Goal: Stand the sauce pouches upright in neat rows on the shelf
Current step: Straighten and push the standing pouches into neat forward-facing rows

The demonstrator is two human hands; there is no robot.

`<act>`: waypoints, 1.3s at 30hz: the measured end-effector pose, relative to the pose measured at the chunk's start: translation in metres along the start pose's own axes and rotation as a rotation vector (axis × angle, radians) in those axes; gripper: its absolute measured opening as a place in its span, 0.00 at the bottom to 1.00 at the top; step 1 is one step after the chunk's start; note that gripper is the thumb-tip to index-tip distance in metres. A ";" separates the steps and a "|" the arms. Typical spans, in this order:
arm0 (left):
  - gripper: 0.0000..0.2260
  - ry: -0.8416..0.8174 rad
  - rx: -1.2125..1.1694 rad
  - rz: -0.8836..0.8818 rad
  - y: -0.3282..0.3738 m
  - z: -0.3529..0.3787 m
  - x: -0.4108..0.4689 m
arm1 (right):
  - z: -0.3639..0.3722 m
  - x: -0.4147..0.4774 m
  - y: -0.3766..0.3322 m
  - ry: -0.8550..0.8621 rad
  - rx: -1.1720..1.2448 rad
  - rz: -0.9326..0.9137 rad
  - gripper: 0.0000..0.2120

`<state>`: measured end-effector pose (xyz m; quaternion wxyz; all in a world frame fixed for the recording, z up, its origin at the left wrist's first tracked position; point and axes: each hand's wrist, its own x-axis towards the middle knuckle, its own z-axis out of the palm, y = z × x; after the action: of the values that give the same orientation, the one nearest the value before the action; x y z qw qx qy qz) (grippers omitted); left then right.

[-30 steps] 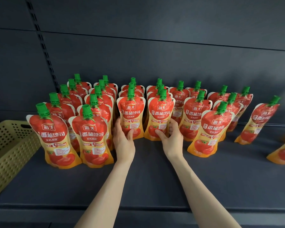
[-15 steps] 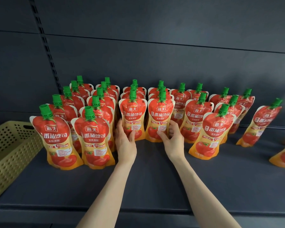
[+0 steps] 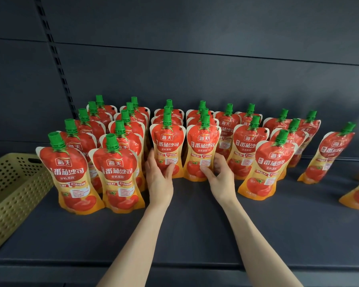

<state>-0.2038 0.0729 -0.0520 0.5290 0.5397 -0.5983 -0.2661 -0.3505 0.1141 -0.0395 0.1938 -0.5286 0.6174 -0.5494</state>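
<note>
Up front, bare dark shelf (image 3: 195, 235), with a perforated yellow basket (image 3: 10, 193) at its left end. Both arms reach in. Left hand (image 3: 160, 179) wraps the lower left edge of the centre-left pouch (image 3: 167, 141), thumb across its front. Right hand (image 3: 221, 177) clamps the centre-right pouch (image 3: 203, 146), thumb on the label, fingers curled at its right side. Those 2 stand upright, side by side. Around and behind them, more pouches (image 3: 247, 148) stand in rows, green caps up. Far right, 1 lone pouch (image 3: 327, 156) leans, apart from the rest.
</note>
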 end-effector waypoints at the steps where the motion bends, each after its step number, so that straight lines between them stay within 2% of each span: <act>1: 0.29 0.005 0.003 0.002 0.000 0.000 0.000 | 0.000 0.000 0.000 0.003 -0.002 0.000 0.18; 17: 0.27 0.022 0.019 0.010 -0.001 -0.001 0.001 | 0.000 0.000 -0.001 0.003 -0.014 0.018 0.19; 28: 0.30 -0.007 0.105 -0.022 0.012 -0.009 -0.017 | -0.005 -0.012 -0.002 0.080 -0.110 0.061 0.26; 33: 0.17 -0.014 0.057 0.083 0.022 -0.010 -0.048 | -0.027 -0.043 -0.006 0.119 -0.253 -0.078 0.17; 39: 0.08 -0.181 -0.065 0.177 0.054 0.029 -0.074 | -0.085 -0.064 -0.006 0.250 -0.119 -0.096 0.05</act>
<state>-0.2611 0.1494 -0.0380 0.5116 0.4411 -0.6799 -0.2854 -0.3943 0.2111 -0.0290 0.0572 -0.4957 0.6421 -0.5820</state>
